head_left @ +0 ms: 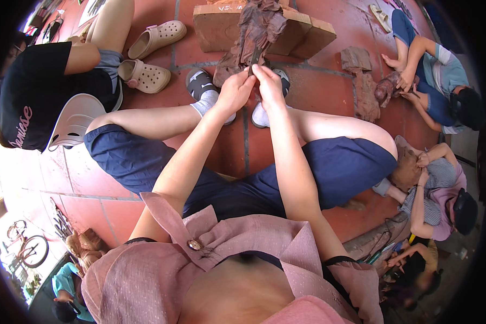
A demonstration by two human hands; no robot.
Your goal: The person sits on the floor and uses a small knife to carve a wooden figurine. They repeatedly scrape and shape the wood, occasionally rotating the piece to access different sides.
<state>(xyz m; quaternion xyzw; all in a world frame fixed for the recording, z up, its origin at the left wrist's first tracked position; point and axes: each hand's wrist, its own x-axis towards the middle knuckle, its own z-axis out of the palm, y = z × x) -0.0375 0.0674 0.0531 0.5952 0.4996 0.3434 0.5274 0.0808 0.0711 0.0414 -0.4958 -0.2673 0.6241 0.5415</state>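
In front of me stands a reddish-brown carved wooden figure (262,24) with a rough, folded surface. Its lower part comes down between my feet. My left hand (235,90) and my right hand (270,85) meet at the near side of this carving, fingers closed. Between them they grip a narrow dark tool (255,56), whose tip points away from me against the wood. The tool's exact kind cannot be made out, and its near end is hidden by my fingers.
Behind the carving lies a thick wooden block (216,29). Beige clogs (146,75) sit on the red tiled floor (86,173). A person in a black shirt (35,81) is close on the left. Several people work on the right, one holding a dark carving (386,89).
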